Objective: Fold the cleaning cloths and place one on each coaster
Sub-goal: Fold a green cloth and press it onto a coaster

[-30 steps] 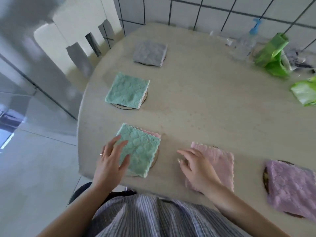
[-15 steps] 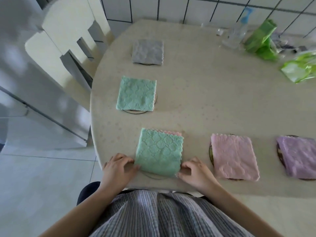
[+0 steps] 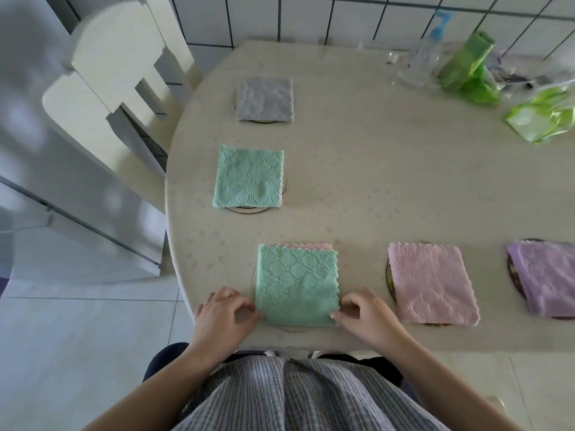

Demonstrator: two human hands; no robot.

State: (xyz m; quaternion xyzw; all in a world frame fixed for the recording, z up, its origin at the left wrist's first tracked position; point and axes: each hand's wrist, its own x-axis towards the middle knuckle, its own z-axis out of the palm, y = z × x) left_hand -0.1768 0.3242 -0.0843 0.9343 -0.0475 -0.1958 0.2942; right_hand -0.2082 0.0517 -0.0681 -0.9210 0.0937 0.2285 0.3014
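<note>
A wide, pale oval bench (image 3: 389, 181) fills the view, a cream chair (image 3: 118, 79) pulled up at its far left edge and white wall tiles (image 3: 311, 17) behind. Five folded cloths are laid out. Nearest the person sits the green cloth (image 3: 297, 284), a pink layer peeping out along its far edge, resting on a coaster (image 3: 291, 328) that shows only as a thin rim at the near side. Right of it lies the pink cloth (image 3: 431, 283), then the purple cloth (image 3: 547, 278), each over a dark-rimmed coaster. Up the left side, a second green cloth (image 3: 249, 178) and beyond it the grey cloth (image 3: 265, 99), both on coasters too. Far right corner: a clear spray bottle (image 3: 421, 57) with a blue top, and crumpled green wrappers (image 3: 466, 70) beside it.

Now the hands. The left hand (image 3: 222, 315) has its fingers (image 3: 249, 306) curled, pinching the near left corner of the green cloth. The right hand (image 3: 367, 315) mirrors it, fingers curled and nipping the near right corner.
</note>
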